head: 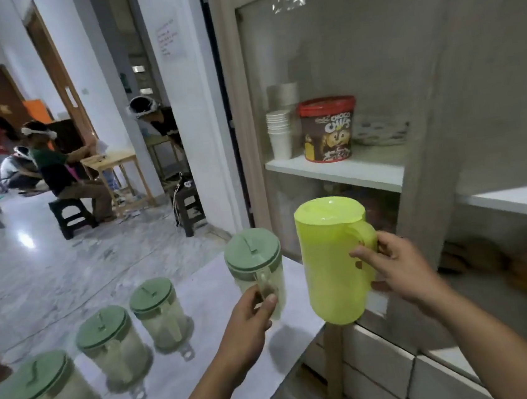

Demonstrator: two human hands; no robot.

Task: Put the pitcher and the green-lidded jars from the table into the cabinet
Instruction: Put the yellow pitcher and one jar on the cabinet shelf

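The cabinet, pale and wood-grained, was cut off at the top and right, and its lower compartment was too blurred to read. On its white shelf a red-lidded tub and stacked paper cups were seen. The glossy white table carried three translucent green-lidded jars. A yellow-green plastic pitcher, smooth and opaque, was held aloft before the cabinet, its handle gripped by the right hand. A fourth jar was lifted by its handle in the closed left hand.
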